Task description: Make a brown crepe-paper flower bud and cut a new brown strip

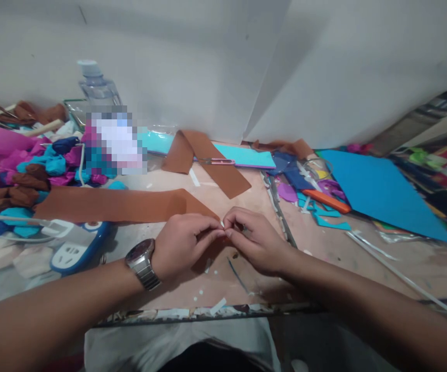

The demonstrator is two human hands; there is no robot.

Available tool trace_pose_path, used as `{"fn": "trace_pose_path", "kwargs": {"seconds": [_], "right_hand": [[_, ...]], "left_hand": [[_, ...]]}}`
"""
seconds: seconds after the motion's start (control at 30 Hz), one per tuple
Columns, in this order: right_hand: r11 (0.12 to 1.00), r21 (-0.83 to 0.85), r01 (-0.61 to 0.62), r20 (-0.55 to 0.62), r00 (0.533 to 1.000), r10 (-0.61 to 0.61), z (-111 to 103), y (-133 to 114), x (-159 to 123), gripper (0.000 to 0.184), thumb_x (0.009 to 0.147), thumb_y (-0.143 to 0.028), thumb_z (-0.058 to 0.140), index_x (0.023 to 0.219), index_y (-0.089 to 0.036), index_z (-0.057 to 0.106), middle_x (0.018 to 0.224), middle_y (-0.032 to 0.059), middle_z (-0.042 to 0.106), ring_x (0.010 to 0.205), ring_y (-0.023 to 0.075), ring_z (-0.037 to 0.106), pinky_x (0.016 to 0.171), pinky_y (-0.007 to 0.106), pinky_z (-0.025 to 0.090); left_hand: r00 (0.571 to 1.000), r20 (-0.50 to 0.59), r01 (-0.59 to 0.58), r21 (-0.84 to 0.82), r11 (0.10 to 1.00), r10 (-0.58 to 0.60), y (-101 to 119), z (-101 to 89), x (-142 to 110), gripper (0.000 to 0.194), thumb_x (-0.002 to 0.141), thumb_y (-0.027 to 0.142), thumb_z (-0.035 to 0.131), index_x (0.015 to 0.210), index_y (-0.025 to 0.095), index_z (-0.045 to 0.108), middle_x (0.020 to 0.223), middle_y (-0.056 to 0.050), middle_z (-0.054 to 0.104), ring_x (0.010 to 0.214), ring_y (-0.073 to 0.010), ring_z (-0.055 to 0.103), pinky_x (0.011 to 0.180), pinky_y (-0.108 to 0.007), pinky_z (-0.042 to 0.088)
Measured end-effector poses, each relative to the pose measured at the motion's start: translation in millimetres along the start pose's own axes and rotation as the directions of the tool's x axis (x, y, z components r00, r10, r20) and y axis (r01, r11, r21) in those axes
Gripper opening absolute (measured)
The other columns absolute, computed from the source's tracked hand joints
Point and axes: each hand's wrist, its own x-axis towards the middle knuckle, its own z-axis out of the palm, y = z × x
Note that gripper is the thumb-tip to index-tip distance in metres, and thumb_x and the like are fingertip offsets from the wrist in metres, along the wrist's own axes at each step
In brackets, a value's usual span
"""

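Note:
At the middle of the table my left hand [188, 243], with a metal watch [143, 263] on its wrist, is closed in a pinch at the end of a long brown strip [110, 204] of paper-like material. The strip runs left from the fingertips, and part shows below the hand. Fingertip to fingertip with it, my right hand [258, 240] also pinches. A tiny white piece [222, 225] shows between the two hands; its kind is too small to tell. Further back lies a second, folded brown strip [223, 175] with a pink cutter or clip [217, 161] on it.
Crumpled coloured pieces [4, 147], a water bottle [101, 90] and a blue-and-white power strip [78, 248] crowd the left. Rightward are an orange utility knife [327, 201], a blue sheet [386, 191] and a thin white rod [409, 276]. A wall [169, 67] stands behind.

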Motion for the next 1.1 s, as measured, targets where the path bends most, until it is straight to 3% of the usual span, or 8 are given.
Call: {"fn": "trace_pose_path", "kwargs": {"seconds": [0.13,0.33,0.6,0.83,1.1], "right_hand": [[0.993,0.065,-0.097,0.005,0.995,0.097,1.6,-1.5,0.1,0.008,0.097,-0.018,0.058,0.090,-0.020,0.061,0.084,-0.0010,0.062,0.076,0.0135,0.056,0.070,0.027,0.044],[0.994,-0.072,0.083,-0.041,0.995,-0.086,-0.3,1.7,1.8,0.005,0.094,-0.018,0.066,0.090,-0.020,0.065,0.090,0.0019,0.067,0.087,0.0165,0.060,0.080,0.031,0.045],[1.000,0.002,-0.022,-0.007,1.000,0.022,0.1,2.6,1.9,0.011,0.097,-0.018,0.059,0.087,-0.019,0.062,0.084,0.0006,0.064,0.079,0.0147,0.058,0.073,0.029,0.045],[0.997,-0.041,0.065,-0.030,0.997,-0.066,-1.9,5.0,0.8,0.005,0.095,-0.021,0.066,0.090,-0.019,0.067,0.090,0.0012,0.068,0.085,0.0149,0.060,0.078,0.029,0.045],[1.000,-0.004,-0.009,0.019,1.000,0.009,-1.6,2.9,1.3,0.010,0.097,-0.019,0.058,0.087,-0.019,0.059,0.083,-0.0001,0.061,0.076,0.0138,0.054,0.070,0.028,0.042]], "left_hand": [[0.998,-0.008,-0.057,0.075,0.996,0.058,-3.2,0.6,0.8,0.016,0.103,0.032,0.066,0.100,0.022,0.079,0.088,0.001,0.081,0.075,-0.0133,0.071,0.068,-0.024,0.046],[0.997,0.078,0.011,0.097,0.995,-0.018,-4.3,-0.5,1.8,0.022,0.106,0.030,0.059,0.095,0.020,0.075,0.086,-0.001,0.078,0.075,-0.0146,0.068,0.068,-0.025,0.044],[0.996,0.088,0.011,0.008,1.000,-0.012,-2.1,0.4,1.3,0.019,0.105,0.032,0.061,0.103,0.022,0.076,0.097,-0.001,0.080,0.085,-0.0153,0.072,0.078,-0.026,0.048],[0.994,0.087,0.060,0.013,0.998,-0.061,-1.7,-1.3,3.2,0.017,0.103,0.029,0.062,0.098,0.021,0.076,0.092,0.000,0.080,0.081,-0.0149,0.070,0.074,-0.025,0.047],[0.993,0.103,0.062,-0.010,0.998,-0.061,1.7,-1.8,1.9,0.019,0.103,0.029,0.060,0.098,0.021,0.077,0.090,-0.001,0.080,0.077,-0.0148,0.070,0.072,-0.025,0.048]]}}
